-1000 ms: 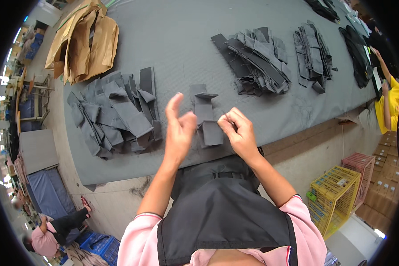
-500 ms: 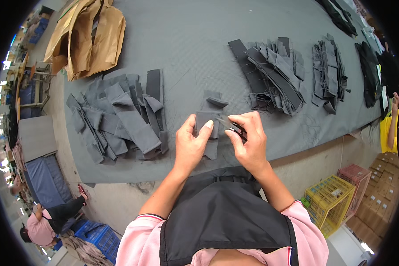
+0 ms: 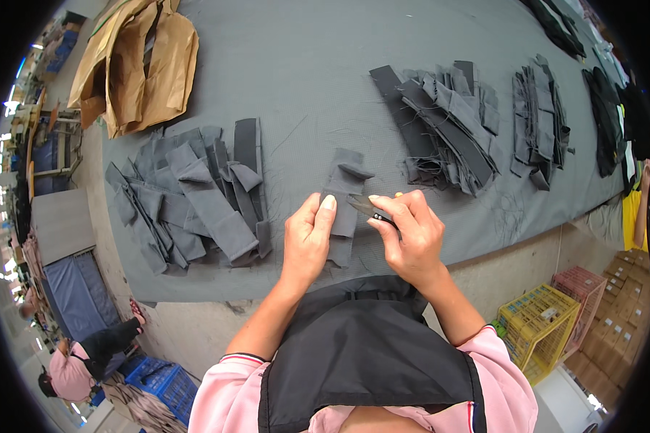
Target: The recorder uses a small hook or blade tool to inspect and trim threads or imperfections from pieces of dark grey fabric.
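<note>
My left hand (image 3: 308,237) pinches a dark grey fabric strip (image 3: 344,227) between thumb and fingers, near the front of the table. Thread snips (image 3: 370,209) with a black handle are gripped in my right hand (image 3: 412,234), their dark blades pointing left toward the strip's edge. A folded flap stands up on the grey cloth just beyond my fingertips. To the left lies a loose pile of grey fabric strips (image 3: 195,191). Farther right sits a second heap of strips (image 3: 448,123) with frayed threads, and beside it a narrower stack (image 3: 536,126).
Grey cloth covers the table (image 3: 289,72), with loose threads scattered on it. A brown paper bag (image 3: 152,79) stands at the far left. Yellow (image 3: 538,325) and pink crates (image 3: 579,292) are below the right edge. A person in pink (image 3: 76,372) is at lower left, another in yellow (image 3: 634,216) at right.
My right hand has moved slightly right and down, and the snips' blades now show more plainly. My left hand has shifted slightly down and left with the strip.
</note>
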{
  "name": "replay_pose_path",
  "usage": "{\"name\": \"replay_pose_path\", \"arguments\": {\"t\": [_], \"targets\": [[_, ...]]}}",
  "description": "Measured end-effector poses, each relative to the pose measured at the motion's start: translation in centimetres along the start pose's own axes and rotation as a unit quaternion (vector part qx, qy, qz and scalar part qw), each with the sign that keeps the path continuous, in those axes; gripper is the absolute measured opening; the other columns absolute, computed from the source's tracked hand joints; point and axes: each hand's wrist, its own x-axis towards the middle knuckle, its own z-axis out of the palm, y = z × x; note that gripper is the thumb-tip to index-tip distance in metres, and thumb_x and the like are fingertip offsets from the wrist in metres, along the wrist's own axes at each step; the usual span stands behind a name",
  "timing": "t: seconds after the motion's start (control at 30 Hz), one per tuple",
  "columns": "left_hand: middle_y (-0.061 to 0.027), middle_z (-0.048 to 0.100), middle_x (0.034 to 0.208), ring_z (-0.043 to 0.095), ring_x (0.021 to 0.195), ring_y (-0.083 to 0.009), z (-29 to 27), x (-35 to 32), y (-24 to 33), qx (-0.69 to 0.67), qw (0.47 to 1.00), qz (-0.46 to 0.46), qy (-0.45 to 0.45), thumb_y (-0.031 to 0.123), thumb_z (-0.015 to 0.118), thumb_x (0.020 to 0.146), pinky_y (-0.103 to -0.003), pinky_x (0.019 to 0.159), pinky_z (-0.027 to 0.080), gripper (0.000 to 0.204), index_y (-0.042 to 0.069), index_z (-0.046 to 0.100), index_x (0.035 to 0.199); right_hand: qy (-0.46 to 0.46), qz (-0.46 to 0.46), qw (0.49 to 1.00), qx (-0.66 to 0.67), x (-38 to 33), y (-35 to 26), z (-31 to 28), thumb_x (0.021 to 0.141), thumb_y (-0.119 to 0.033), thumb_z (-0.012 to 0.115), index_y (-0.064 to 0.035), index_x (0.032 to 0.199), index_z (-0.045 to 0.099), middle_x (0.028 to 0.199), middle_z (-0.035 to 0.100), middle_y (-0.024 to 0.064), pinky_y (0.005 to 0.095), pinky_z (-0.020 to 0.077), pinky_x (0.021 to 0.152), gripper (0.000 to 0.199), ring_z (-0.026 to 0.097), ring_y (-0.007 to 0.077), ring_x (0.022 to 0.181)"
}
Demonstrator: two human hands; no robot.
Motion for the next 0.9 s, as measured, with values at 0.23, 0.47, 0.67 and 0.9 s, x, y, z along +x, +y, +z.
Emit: {"name": "replay_pose_path", "arguments": {"t": [0.23,0.47,0.67,0.9], "targets": [[0.0045,0.037,0.064,0.030,0.060,-0.0035,0.4,-0.3,0.3,-0.011,1.000,0.005,-0.001,0.015,0.053,0.093,-0.023,0.049,0.029,0.024,0.002,0.046,0.075,0.006,-0.021,1.000,-0.012,0.1,0.1,0.7,0.064,-0.003,0.073,-0.0065,0.098,0.064,0.074,0.053,0.0051,0.0298,0.0421,0.053,0.036,0.053,0.0200,0.059],[-0.0014,0.039,0.067,0.034,0.056,-0.0076,0.5,-0.3,0.5,0.054,0.997,0.054,0.016,0.007,0.060,0.085,-0.025,0.049,0.031,0.019,-0.002,0.047,0.075,0.013,0.075,0.993,0.089,0.7,-0.9,0.4,0.068,-0.003,0.073,-0.0053,0.097,0.063,0.080,0.053,0.0073,0.0310,0.0446,0.053,0.031,0.055,0.0208,0.060],[-0.0066,0.040,0.066,0.037,0.053,-0.0120,0.1,-0.4,1.4,0.144,0.985,0.090,0.022,0.006,0.062,0.082,-0.029,0.046,0.033,0.018,-0.004,0.049,0.075,-0.033,0.035,0.994,0.101,1.3,-0.7,1.2,0.068,-0.002,0.072,-0.0055,0.097,0.063,0.078,0.052,0.0065,0.0317,0.0449,0.052,0.031,0.055,0.0207,0.060],[-0.0070,0.039,0.064,0.037,0.051,-0.0126,-0.1,-0.4,0.9,0.150,0.984,0.093,0.021,0.008,0.064,0.082,-0.029,0.046,0.032,0.023,-0.005,0.048,0.073,-0.003,0.024,0.997,0.071,0.6,-1.0,1.9,0.067,0.000,0.072,-0.0046,0.096,0.064,0.076,0.053,0.0066,0.0305,0.0453,0.050,0.030,0.056,0.0196,0.059]]}}
